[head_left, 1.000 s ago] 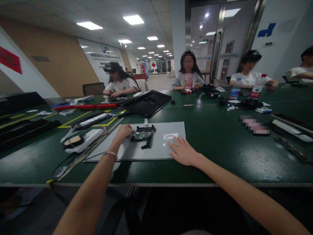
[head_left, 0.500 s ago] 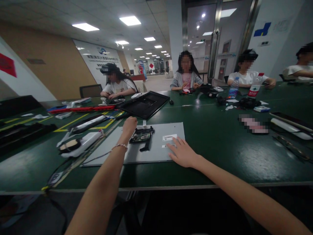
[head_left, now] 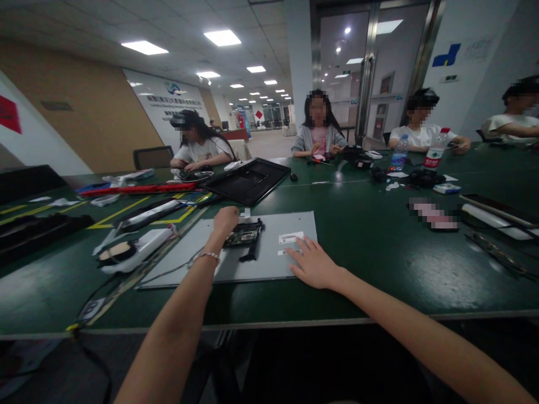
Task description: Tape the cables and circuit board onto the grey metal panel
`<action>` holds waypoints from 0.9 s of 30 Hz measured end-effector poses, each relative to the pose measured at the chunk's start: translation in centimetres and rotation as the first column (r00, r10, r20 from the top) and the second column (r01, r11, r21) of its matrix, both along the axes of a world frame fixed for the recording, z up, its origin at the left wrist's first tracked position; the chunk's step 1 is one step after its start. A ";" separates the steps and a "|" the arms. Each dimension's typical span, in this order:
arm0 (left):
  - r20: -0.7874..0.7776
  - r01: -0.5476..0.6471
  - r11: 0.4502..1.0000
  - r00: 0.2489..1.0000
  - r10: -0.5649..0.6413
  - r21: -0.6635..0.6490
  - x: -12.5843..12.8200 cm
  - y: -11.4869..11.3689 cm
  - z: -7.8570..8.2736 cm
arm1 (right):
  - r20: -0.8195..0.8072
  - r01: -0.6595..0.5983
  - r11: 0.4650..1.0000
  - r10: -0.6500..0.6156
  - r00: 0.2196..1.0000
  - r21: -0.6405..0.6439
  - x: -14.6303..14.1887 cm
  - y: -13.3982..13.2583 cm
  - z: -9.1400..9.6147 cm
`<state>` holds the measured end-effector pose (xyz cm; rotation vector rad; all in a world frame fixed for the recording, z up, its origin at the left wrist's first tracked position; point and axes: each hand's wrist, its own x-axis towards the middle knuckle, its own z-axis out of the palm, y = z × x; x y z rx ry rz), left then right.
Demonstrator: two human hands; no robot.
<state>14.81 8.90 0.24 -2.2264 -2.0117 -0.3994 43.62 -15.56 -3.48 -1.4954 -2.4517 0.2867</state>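
Note:
A grey metal panel (head_left: 269, 264) lies flat on the green table (head_left: 379, 264) before me. A small green circuit board (head_left: 244, 233) with a black bracket sits on the panel's far half. My left hand (head_left: 225, 220) is closed in a fist at the board's left end, touching it; what its fingers hold is hidden. A bead bracelet circles that wrist. My right hand (head_left: 311, 262) lies flat with fingers spread on the panel's right edge, beside two white labels (head_left: 290, 238).
A black monitor shell (head_left: 248, 179) lies beyond the panel. White and black parts with cables (head_left: 135, 244) sit at the left beside yellow floor-tape lines. Water bottles (head_left: 432, 151) and small parts stand far right. Several people sit along the far side.
My left hand has shifted from the board's near left side to its far left end and curled tighter. My right hand has stayed flat on the panel.

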 end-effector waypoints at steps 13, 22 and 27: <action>-0.110 0.265 0.928 0.947 -0.302 -0.264 0.9 1.2 -1.4 | 0.002 0.002 1.000 -0.002 1.000 0.012 0.0 0.0 -0.1; -0.050 0.283 0.923 0.951 -0.306 -0.261 2.3 2.2 -1.6 | 0.002 0.003 1.000 -0.003 1.000 0.001 0.0 -0.1 0.2; 0.064 0.256 0.961 0.966 -0.251 -0.101 1.2 1.3 -1.0 | -0.003 0.000 1.000 0.000 1.000 0.009 0.0 -0.1 0.2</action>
